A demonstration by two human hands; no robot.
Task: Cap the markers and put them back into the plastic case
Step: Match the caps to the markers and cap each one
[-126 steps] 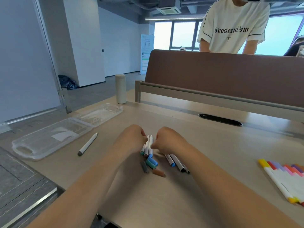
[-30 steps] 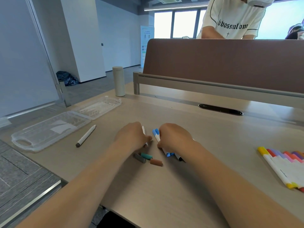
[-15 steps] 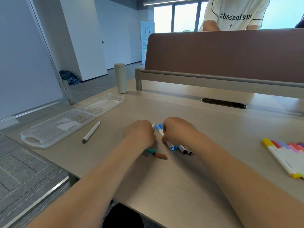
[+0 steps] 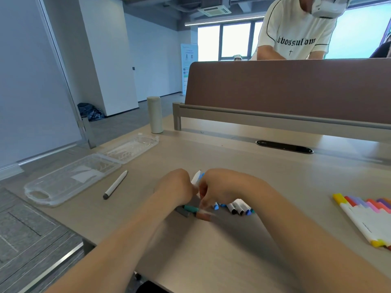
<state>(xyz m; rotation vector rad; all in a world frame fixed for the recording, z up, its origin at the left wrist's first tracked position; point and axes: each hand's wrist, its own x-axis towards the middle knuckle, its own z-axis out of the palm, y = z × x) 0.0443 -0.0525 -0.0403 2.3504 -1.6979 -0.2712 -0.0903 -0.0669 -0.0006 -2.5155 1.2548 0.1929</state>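
My left hand (image 4: 175,188) is closed around a white marker (image 4: 195,177) whose tip sticks up between my two hands. My right hand (image 4: 220,187) is closed next to it, its fingertips blurred and reaching down toward the loose caps; a blue end shows behind the white marker. Grey, teal and brown caps (image 4: 193,211) lie just under my hands. Several markers (image 4: 238,206) lie to the right of them. The clear plastic case (image 4: 69,179) lies open at the left, with its lid (image 4: 131,146) behind it. A capped white marker (image 4: 115,185) lies beside the case.
A row of coloured markers (image 4: 366,216) lies at the right edge of the desk. A pale cylindrical bottle (image 4: 154,114) stands at the back left. A brown divider panel (image 4: 292,85) runs along the desk's far side, with a person in a white shirt behind it.
The loose blue caps have gone from the pile under my hands. My right hand's fingers have dropped toward the caps. The camera has tilted up a little.
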